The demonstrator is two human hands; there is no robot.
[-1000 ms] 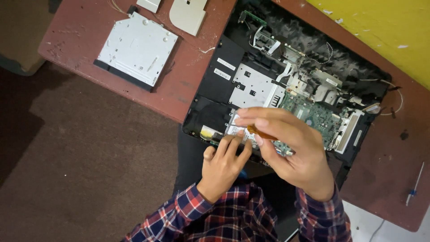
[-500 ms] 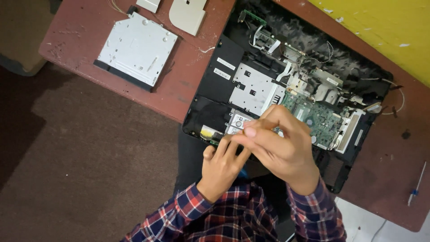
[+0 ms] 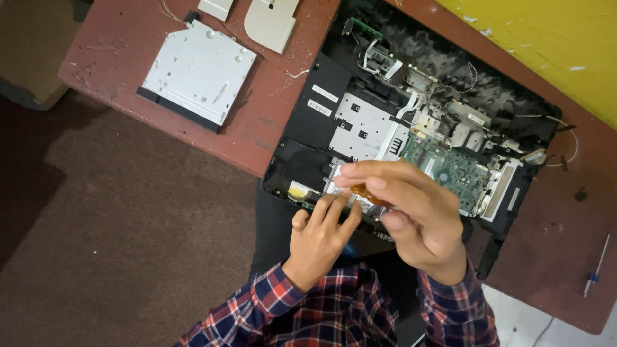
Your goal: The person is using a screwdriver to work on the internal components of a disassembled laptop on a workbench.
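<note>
There, on a reddish-brown counter (image 3: 270, 138), an opened laptop chassis (image 3: 308, 128) lay with its insides bared: a green circuit board (image 3: 459, 170), a silvery metal plate (image 3: 363, 125) and loose white ribbon cables. The person's right hand (image 3: 418, 215) hung over the near edge of the chassis, its grip closed on an orange screwdriver handle (image 3: 367, 193), pinched between thumb and fingertips; only a little of the handle showed, and the tip was hidden behind the fingers. The left hand (image 3: 321, 234) sat just beside and below it, palm down, its fingers stretched onto the front edge of the chassis near a small silvery part, pressing flat and holding nothing. Both wrists came out of red, blue and white plaid sleeves (image 3: 334, 302) at the bottom of the view.

Well apart, at the upper left of the counter, a flat silver optical drive (image 3: 199, 71) lay on its own, and above it two pale plastic cover pieces (image 3: 270, 22) reached the top edge of the picture. At the far right a thin screwdriver with a blue grip (image 3: 596, 266) rested on the counter by its edge. A brown carpeted floor (image 3: 116, 218) spread out to the left, and a yellow wall (image 3: 546, 45) filled the upper right corner.
</note>
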